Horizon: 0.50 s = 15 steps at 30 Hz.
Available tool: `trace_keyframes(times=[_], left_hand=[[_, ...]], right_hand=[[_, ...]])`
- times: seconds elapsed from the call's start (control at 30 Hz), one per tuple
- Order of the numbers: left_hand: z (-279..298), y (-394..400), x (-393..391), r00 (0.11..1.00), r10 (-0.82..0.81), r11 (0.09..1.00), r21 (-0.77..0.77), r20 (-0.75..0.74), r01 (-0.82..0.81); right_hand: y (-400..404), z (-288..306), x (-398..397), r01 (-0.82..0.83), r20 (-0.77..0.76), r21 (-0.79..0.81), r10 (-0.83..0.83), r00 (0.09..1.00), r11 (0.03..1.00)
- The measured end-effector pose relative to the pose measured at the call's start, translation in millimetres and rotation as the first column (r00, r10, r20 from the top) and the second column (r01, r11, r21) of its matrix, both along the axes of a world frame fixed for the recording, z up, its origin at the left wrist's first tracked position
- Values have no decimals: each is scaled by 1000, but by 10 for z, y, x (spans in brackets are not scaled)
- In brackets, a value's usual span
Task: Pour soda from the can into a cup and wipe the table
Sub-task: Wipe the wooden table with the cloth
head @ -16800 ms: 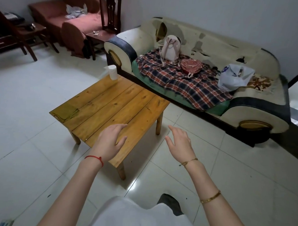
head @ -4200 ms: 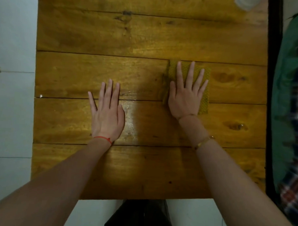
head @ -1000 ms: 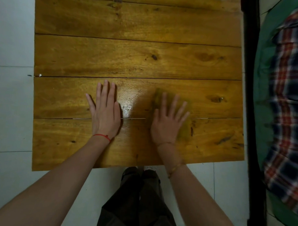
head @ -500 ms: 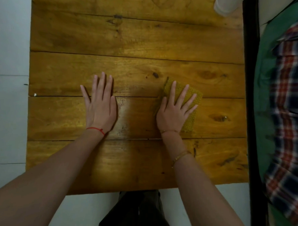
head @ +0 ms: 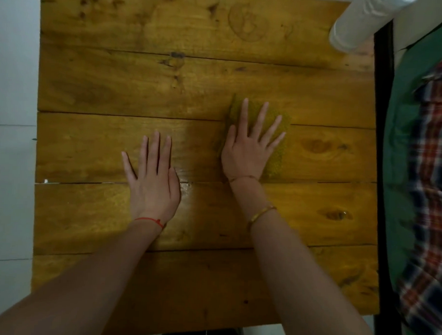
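Wooden plank table (head: 97,82), seen from straight above.

Right hand (head: 248,148): flat and palm down, fingers (head: 263,118) spread wide, pressing a yellow-green cloth (head: 280,154) against the tabletop. Nothing is gripped or pinched; the cloth lies under the palm and fingers, its edges showing past the fingertips and along the hand's right side (the cloth is slightly blurred). It sits across a seam between two planks, right of the table's middle.

Left hand (head: 153,182): flat on the bare wood, palm down, fingers close together, holding nothing. It is near the right hand but apart from it and from the cloth. A red string circles the wrist.

White cup (head: 355,26): at the table's far right corner, well apart from both hands. Contents cannot be told.

Plaid fabric (head: 429,199): beside the table's right edge.
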<state>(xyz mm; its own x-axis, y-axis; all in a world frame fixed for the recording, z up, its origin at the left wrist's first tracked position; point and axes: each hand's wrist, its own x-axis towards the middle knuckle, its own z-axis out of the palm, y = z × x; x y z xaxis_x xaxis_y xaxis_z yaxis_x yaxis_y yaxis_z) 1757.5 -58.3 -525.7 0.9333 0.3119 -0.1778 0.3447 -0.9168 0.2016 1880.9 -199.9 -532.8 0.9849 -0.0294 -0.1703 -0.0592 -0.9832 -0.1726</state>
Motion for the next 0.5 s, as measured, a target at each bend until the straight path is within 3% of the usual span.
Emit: trace_keyframes(times=[0.07,0.17,0.27,0.33,0.4,0.5], left_hand=[[3,6,9,1000,-5,1000,14,-16,5],[11,10,21,999,-6,999,35,-44,8],[32,11,36,998,-13,998,64,-68,18],[31,12,35,998,-12,998,59,-59,15],[23,9,26,998,-10,998,63,-55,14],[16,14,30,998,-18,997,74,-60,23]], right_hand=[[242,19,-48,-143,-12,12,143,990,990],[431,88,-354,-425,-37,82,429,903,901],[179,121,-409,-518,-53,83,522,851,852],[-113,104,-253,-384,-52,33,385,921,923],[-307,76,36,-149,-48,5,149,988,989],[-204,45,391,16,-53,-17,-17,998,1000]])
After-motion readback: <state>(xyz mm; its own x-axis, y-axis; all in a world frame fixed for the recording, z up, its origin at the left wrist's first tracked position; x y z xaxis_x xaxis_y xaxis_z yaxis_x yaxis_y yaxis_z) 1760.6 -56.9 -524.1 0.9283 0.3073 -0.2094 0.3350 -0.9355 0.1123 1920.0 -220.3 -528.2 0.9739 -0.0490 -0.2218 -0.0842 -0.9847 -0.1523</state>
